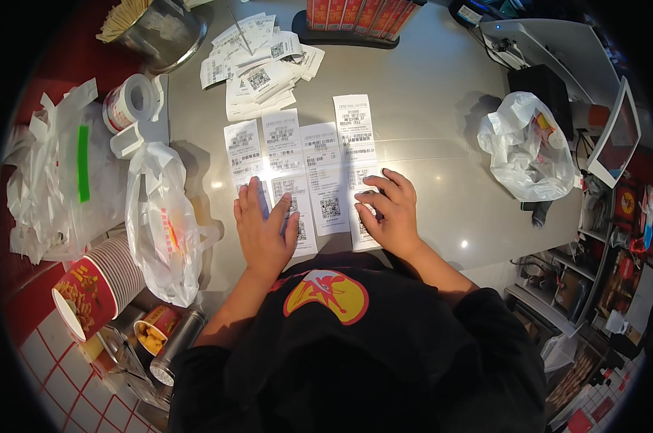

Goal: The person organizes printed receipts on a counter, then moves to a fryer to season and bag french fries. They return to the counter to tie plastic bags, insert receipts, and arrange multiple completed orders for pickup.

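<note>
Several long printed paper receipts lie side by side on the grey metal counter [450,211]. My left hand [264,230] rests with its fingers spread over the leftmost receipt [245,149] and the one beside it [283,140]. Between the hands lies another receipt [326,178], touched by neither. My right hand [388,208] is at the rightmost receipt [356,135], fingers curled over its right edge; whether they pinch the paper cannot be told. Beyond them, a pile of receipts [261,81] surrounds an upright metal spike [241,31].
Plastic bags [164,227] hang at the left, above stacked paper buckets [104,281]. A metal container of wooden sticks [161,32] stands at the back left, a black rack of red cards [353,40] at the back. A white plastic bag [526,151] sits at the right near a screen [618,135].
</note>
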`<state>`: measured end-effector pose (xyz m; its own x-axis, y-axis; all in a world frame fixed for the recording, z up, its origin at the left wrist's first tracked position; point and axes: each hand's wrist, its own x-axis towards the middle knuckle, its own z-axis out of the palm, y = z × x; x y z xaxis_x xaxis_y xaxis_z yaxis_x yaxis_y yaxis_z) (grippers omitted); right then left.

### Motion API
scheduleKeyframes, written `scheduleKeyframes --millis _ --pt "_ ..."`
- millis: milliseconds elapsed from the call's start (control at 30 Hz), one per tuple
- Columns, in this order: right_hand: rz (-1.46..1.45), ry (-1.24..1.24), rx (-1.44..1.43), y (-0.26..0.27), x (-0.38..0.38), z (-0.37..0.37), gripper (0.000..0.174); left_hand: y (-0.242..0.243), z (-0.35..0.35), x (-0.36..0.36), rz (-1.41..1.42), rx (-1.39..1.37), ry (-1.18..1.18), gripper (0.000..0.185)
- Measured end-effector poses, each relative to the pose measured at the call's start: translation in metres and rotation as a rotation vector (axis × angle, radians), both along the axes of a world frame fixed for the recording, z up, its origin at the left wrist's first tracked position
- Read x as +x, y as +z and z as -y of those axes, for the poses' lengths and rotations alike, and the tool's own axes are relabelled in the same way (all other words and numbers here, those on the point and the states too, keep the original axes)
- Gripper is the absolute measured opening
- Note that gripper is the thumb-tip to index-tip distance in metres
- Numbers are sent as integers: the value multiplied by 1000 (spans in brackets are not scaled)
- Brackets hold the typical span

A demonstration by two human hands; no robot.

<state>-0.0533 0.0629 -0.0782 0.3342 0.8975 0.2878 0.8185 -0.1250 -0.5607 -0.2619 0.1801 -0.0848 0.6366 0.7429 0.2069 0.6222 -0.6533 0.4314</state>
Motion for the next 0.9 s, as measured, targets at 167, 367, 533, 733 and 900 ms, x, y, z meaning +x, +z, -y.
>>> scheduleKeyframes --millis 167,367,533,733,900 --pt "10 30 1 0 -1 0 18 2 0 0 -9 -5 4 35" --pt "-3 29 -26 3 0 -2 12 4 1 -2 -5 -50 7 36" --pt "-64 -28 178 58 29 -27 11 37 -6 0 288 -201 -59 36" --pt "-73 -69 414 146 120 -139 10 54 -22 61 373 -997 -620 26" --pt "-363 -248 143 168 200 -256 26 28 2 132 319 -1514 -1167 28"
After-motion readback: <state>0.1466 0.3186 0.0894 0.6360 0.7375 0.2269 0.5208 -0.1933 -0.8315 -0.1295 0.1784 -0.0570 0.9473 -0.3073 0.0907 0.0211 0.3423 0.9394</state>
